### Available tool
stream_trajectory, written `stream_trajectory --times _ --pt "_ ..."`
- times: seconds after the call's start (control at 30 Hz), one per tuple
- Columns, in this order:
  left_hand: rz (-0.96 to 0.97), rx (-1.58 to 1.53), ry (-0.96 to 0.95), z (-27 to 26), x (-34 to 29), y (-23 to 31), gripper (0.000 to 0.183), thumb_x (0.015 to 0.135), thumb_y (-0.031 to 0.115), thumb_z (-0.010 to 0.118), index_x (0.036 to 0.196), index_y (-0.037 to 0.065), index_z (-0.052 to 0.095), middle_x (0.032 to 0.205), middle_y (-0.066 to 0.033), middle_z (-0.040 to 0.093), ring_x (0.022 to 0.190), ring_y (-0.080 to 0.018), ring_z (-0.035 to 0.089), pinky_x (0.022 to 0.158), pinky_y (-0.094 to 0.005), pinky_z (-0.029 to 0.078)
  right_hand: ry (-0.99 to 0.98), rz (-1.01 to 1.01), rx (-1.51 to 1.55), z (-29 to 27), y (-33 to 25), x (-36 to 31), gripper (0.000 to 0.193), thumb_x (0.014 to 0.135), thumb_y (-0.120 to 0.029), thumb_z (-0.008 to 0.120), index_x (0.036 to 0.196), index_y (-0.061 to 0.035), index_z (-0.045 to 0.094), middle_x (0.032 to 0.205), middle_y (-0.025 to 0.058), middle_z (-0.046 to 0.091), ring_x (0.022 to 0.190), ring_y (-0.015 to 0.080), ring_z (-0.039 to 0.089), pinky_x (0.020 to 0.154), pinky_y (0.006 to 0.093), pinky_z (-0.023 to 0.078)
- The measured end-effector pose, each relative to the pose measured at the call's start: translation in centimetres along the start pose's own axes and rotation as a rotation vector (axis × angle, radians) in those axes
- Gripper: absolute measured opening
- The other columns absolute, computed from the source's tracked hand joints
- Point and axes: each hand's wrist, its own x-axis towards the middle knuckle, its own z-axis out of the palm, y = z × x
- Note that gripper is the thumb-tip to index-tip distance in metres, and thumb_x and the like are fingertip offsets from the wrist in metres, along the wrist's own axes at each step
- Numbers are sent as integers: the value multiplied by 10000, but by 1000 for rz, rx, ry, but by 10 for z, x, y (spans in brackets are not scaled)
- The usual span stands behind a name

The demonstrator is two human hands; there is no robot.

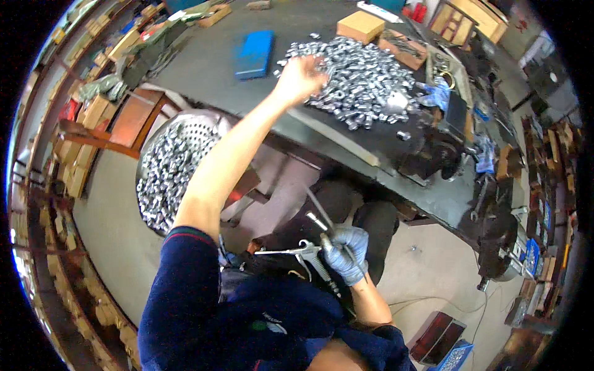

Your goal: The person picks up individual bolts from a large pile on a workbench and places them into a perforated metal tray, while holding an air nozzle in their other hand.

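My bare left hand (299,79) reaches over the left edge of a heap of small shiny metal sleeves (365,77) on the workbench. Its fingers are blurred, so whether a sleeve is between them is hard to make out. Close to my lap, my right hand (348,253), in a grey glove, is closed round a slim rod-shaped tool (327,238). A bright cylindrical piece (317,221) shows at the tool's upper end. A thin dark rod (318,203) also rises from this hand. Beside the glove, an air blow gun (307,252) with a long thin nozzle lies across my lap.
A perforated round basket (216,126) full of similar sleeves stands left of the bench, below my left forearm. On the bench (204,80) are a blue box (254,54), a yellow block (360,26) and a dark vise (433,154). A wooden stool (137,119) stands at left.
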Motion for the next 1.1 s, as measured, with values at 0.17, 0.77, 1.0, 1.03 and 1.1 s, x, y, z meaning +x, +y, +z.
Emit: stream_trajectory --times 0.17,0.77,1.0,1.03,1.1 --pt "99 183 -23 -75 -35 60 287 868 110 598 1129 -8 587 658 -26 609 571 -69 564 562 -230 455 47 23 -94 1 14 -14 274 678 -31 713 559 -80 470 515 76 466 442 220 471 449 318 377" --pt "-242 1329 -587 -179 -214 -87 256 652 268 699 830 86 679 785 -161 654 766 -329 642 686 -437 516 -28 98 -3 11 6 -18 243 705 -31 712 582 -63 505 519 77 448 441 210 432 451 299 351" --pt "-549 -326 -242 -137 -220 -2 267 808 155 599 994 -33 568 654 -105 618 550 -195 611 559 -298 500 -63 66 -98 9 -8 -7 329 696 -127 743 530 -95 462 498 66 451 434 232 467 427 321 358" --pt "-589 -513 -268 -120 -227 11 295 806 160 605 1016 -43 562 659 -114 619 541 -208 612 562 -302 503 -76 40 -92 11 -11 -3 332 696 -134 746 532 -99 459 496 63 448 433 235 466 427 321 362" --pt "-677 -801 -309 -88 -242 31 337 814 182 605 1045 -59 555 662 -133 617 532 -235 616 579 -324 512 -121 -24 -55 14 -11 0 321 693 -150 753 546 -109 471 491 56 444 427 238 469 428 322 371"
